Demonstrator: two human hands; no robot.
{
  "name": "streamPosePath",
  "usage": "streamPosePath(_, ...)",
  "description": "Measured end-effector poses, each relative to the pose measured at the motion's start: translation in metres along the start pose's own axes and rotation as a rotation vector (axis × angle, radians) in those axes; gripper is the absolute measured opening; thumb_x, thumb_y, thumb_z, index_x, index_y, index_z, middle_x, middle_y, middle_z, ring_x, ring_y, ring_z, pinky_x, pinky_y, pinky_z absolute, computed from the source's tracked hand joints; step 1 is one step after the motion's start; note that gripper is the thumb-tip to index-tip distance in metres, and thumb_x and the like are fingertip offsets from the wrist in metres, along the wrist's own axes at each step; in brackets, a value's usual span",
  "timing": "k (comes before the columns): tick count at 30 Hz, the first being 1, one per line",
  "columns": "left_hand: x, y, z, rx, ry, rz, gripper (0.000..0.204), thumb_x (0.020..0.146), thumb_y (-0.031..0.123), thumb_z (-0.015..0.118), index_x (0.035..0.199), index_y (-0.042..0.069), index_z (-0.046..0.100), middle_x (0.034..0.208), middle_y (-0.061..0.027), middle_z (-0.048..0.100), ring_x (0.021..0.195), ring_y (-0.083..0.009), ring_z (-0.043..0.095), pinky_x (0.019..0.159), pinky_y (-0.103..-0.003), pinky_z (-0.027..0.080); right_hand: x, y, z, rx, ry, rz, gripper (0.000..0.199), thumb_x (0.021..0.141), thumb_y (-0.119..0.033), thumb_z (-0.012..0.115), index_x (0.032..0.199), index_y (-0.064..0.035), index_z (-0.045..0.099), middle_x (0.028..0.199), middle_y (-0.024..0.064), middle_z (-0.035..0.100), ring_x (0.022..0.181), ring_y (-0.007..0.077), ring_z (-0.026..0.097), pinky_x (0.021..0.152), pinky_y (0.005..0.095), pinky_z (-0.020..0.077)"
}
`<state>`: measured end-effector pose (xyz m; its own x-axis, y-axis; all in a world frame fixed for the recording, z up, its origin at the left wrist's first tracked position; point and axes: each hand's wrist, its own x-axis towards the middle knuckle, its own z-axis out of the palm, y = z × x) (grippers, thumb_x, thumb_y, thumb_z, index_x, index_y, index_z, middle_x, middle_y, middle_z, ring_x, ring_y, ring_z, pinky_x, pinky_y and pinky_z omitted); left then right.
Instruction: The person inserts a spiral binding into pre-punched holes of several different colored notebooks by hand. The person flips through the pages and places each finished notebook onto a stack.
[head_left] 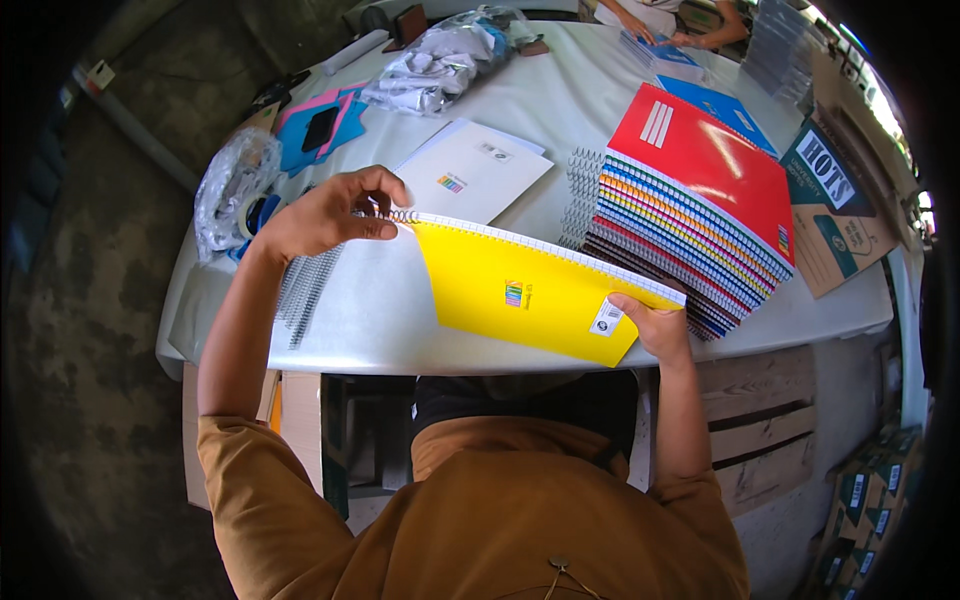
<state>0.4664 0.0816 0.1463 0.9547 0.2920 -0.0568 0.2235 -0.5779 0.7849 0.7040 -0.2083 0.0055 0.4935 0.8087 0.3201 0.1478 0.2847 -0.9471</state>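
Note:
A yellow notebook [480, 275] is held up tilted over the near edge of the table, its punched, squared-paper edge facing upward. At its right end my right hand [655, 325] grips the corner, thumb on the yellow cover beside a white label. My left hand [325, 212] pinches a metal spiral coil [403, 216] at the notebook's upper left corner, where the wire meets the first holes. Below that hand, several loose spiral coils [308, 290] lie on the table. To the right stands a tall stack of spiral notebooks [700, 160] with a red cover on top.
White covers [490, 165] lie mid-table on the white cloth [375, 330]. More coils [582, 190] lean by the stack. Farther off are plastic bags [430, 65], a phone [320, 128] on coloured sheets and blue notebooks [718, 108]. A co-worker's hands [685, 40] work across the table. Cartons [830, 190] stand right.

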Motion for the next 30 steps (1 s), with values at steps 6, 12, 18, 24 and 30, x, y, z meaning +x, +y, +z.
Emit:
streamPosePath(6,-0.002,0.04,0.014,0.398,0.034,-0.054,0.014,0.08,0.009,0.064,0.09,0.0,0.063,0.09,-0.0125,0.063,0.084,-0.0209,0.06,0.078,-0.032,0.046,-0.001,-0.004,0.005,-0.054,-0.01,-0.089,0.02,0.079,-0.005,0.066,0.098,0.0027,0.065,0.09,0.0121,0.068,0.074,0.0133,0.065,0.062,0.022,0.0487)
streamPosePath(12,-0.001,0.037,0.023,0.763,0.236,0.156,0.015,0.078,0.012,0.067,0.086,0.0,0.063,0.086,-0.0105,0.063,0.079,-0.0234,0.062,0.071,-0.032,0.048,-0.003,-0.008,0.009,-0.047,0.016,-0.092,0.021,0.079,-0.005,0.066,0.099,0.0019,0.065,0.088,0.0117,0.068,0.074,0.0126,0.065,0.061,0.0214,0.0482)
streamPosePath(18,0.0,0.037,0.032,0.851,0.302,0.2,0.021,0.079,0.013,0.065,0.098,0.004,0.062,0.092,-0.01,0.064,0.083,-0.0263,0.062,0.073,-0.033,0.049,-0.003,-0.005,0.011,-0.062,-0.005,-0.075,0.021,0.078,-0.004,0.067,0.099,0.0022,0.065,0.091,0.0118,0.068,0.077,0.013,0.064,0.066,0.0229,0.0497)
streamPosePath(24,-0.002,0.054,0.02,0.865,0.088,-0.004,0.023,0.077,0.013,0.067,0.097,0.005,0.062,0.103,-0.0098,0.061,0.094,-0.0263,0.058,0.083,-0.035,0.044,-0.012,0.007,0.018,-0.008,0.041,-0.046,0.023,0.077,0.0,0.067,0.1,0.0033,0.064,0.093,0.0106,0.067,0.083,0.0138,0.063,0.074,0.0261,0.0493)
streamPosePath(30,-0.001,0.047,0.021,0.972,0.179,0.225,0.022,0.069,0.013,0.073,0.084,0.004,0.059,0.089,-0.0092,0.062,0.085,-0.0246,0.059,0.077,-0.035,0.045,-0.008,0.004,0.02,-0.222,-0.015,-0.291,0.018,0.079,0.0,0.065,0.096,0.0046,0.065,0.091,0.0127,0.067,0.079,0.0158,0.064,0.069,0.0258,0.0498)
